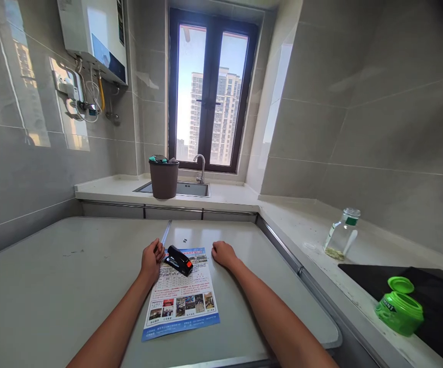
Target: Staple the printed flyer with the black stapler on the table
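Observation:
A printed flyer (pixel 183 299) with a blue border lies flat on the grey table (pixel 60 286) in front of me. A black stapler (pixel 180 259) with an orange end sits on the flyer's top left corner. My left hand (pixel 152 258) rests in a loose fist on the table just left of the stapler, at the flyer's edge. My right hand (pixel 223 253) rests curled, knuckles up, on the table just right of the flyer's top corner. Neither hand visibly holds anything.
A brown bin (pixel 163 178) stands by the sink (pixel 190 189) and tap (pixel 201 168) under the window. On the right counter are a glass jar (pixel 342 235) and a green open-lidded container (pixel 399 305) on a black hob (pixel 436 301). Two tiny staples (pixel 185 239) lie beyond the flyer.

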`<action>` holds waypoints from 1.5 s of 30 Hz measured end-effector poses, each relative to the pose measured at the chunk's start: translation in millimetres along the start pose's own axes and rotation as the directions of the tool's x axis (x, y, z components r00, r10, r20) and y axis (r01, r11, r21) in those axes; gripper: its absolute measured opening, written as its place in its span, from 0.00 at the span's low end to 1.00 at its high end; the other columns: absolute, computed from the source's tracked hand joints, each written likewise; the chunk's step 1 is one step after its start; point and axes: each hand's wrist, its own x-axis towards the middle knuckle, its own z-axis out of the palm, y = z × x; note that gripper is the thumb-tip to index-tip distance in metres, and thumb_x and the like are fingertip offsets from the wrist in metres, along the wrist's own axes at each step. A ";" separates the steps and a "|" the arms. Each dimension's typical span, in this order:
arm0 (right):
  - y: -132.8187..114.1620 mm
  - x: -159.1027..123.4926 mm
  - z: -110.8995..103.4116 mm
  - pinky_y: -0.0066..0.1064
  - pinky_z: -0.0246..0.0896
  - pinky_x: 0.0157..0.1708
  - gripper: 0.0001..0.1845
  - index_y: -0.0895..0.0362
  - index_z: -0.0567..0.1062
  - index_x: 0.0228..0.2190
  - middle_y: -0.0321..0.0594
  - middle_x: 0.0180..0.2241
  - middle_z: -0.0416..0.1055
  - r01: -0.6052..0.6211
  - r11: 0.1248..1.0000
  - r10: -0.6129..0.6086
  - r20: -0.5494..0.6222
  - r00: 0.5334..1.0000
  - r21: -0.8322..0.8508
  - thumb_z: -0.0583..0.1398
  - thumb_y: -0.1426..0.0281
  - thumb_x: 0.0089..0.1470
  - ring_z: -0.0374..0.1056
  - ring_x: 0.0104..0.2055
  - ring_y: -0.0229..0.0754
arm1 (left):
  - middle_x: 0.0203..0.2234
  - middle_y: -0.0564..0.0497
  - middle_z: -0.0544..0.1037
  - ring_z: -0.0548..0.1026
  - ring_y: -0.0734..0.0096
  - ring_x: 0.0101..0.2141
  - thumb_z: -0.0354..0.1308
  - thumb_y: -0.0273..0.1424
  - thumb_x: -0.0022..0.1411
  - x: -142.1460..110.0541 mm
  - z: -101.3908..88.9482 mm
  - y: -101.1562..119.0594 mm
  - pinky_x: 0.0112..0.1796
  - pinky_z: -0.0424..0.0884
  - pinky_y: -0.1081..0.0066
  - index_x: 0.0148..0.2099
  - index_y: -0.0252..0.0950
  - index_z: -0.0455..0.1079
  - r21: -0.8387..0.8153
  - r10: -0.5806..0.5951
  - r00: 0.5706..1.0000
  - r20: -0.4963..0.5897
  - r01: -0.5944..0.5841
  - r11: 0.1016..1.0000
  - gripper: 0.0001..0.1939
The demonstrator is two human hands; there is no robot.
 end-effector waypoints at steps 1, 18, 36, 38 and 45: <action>19.5 -8.8 -5.2 0.33 0.61 0.40 0.12 0.57 0.79 0.36 0.48 0.40 0.78 -0.020 1.000 0.020 -0.010 1.000 -0.019 0.55 0.70 0.63 0.73 0.42 0.48 | 0.13 0.60 0.53 0.50 0.79 0.16 0.60 0.40 0.63 0.5 -0.4 -0.8 0.20 0.57 0.75 0.22 0.38 0.58 0.004 -0.003 1.000 -0.001 0.003 1.000 0.22; 150.4 -62.5 -20.6 0.27 0.50 0.32 0.14 0.56 0.73 0.24 0.37 0.27 0.74 -0.124 0.973 0.161 -0.185 0.969 0.194 0.55 0.67 0.60 0.66 0.32 0.39 | 0.13 0.60 0.54 0.52 0.78 0.14 0.59 0.43 0.60 -3.0 1.5 -0.1 0.20 0.60 0.74 0.22 0.39 0.58 0.103 0.027 0.999 -0.021 -0.025 0.994 0.21; 162.9 -56.9 -14.5 0.29 0.54 0.34 0.15 0.55 0.74 0.24 0.37 0.27 0.74 -0.101 0.941 0.171 -0.196 0.966 0.323 0.55 0.62 0.55 0.67 0.31 0.42 | 0.14 0.61 0.55 0.52 0.80 0.15 0.63 0.44 0.59 -2.0 -0.6 -4.9 0.22 0.60 0.76 0.22 0.38 0.59 0.057 -0.023 0.999 -0.029 0.025 0.998 0.23; 162.8 -57.1 -14.7 0.29 0.54 0.34 0.15 0.55 0.74 0.24 0.37 0.27 0.75 -0.101 0.940 0.171 -0.193 0.966 0.325 0.55 0.61 0.56 0.67 0.32 0.42 | 0.14 0.60 0.54 0.52 0.79 0.16 0.63 0.44 0.59 -2.0 -0.5 -5.4 0.21 0.58 0.76 0.22 0.38 0.59 0.068 -0.017 1.000 -0.020 0.018 0.997 0.23; 162.5 -57.5 -15.2 0.30 0.53 0.34 0.16 0.55 0.74 0.24 0.38 0.27 0.75 -0.098 0.939 0.168 -0.192 0.967 0.330 0.55 0.61 0.56 0.67 0.32 0.42 | 0.16 0.57 0.60 0.59 0.74 0.19 0.61 0.47 0.60 2.1 -3.2 -9.8 0.23 0.60 0.73 0.24 0.38 0.64 0.224 0.078 0.996 -0.044 -0.066 0.972 0.22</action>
